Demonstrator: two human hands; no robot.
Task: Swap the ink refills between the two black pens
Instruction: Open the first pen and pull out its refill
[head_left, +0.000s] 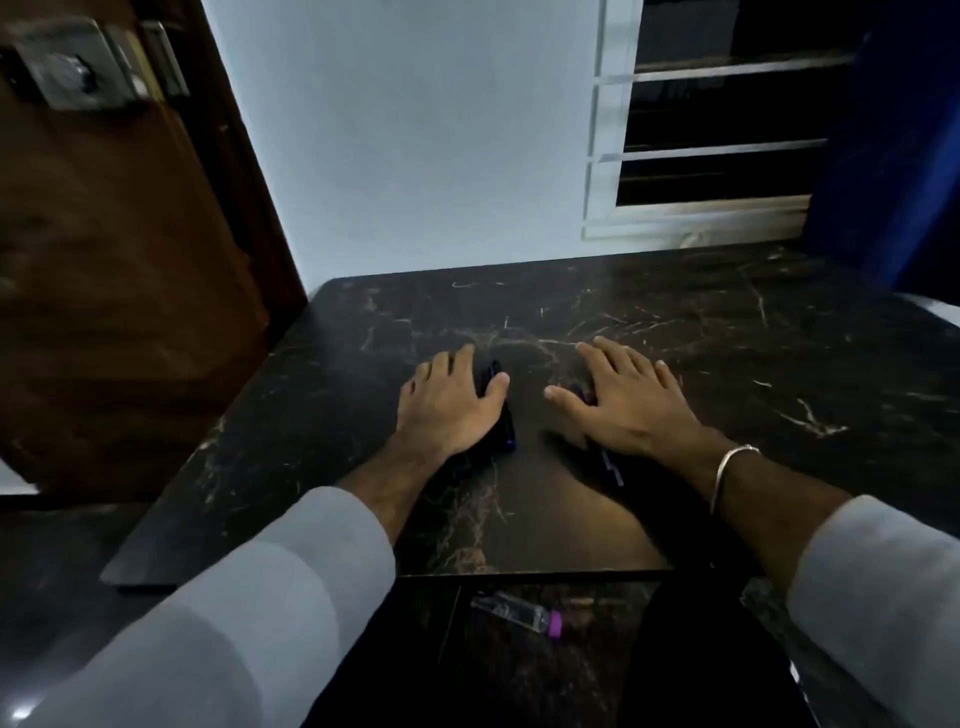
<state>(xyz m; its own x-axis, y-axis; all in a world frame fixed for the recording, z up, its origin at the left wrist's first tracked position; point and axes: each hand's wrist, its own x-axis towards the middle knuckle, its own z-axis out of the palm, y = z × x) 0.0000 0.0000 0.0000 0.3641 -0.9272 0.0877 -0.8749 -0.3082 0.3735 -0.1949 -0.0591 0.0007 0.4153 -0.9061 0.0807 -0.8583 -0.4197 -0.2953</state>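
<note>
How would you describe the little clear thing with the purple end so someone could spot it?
Start at the dark marble table and follow its near edge down to the floor below. The small clear bottle lies there on its side, alone, with a purple cap.

The room is dim and bluish, with the wall (415, 156) the brightest surface. The dark table (727, 338) swallows detail. Edges bend from the wide lens, and the door (104, 260) looks soft.

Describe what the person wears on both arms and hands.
Both arms wear light grey long sleeves, the left sleeve and right sleeve pushed up the forearms. The right wrist carries a thin silver bangle. The left hand and right hand are bare, without gloves or visible rings.
</note>
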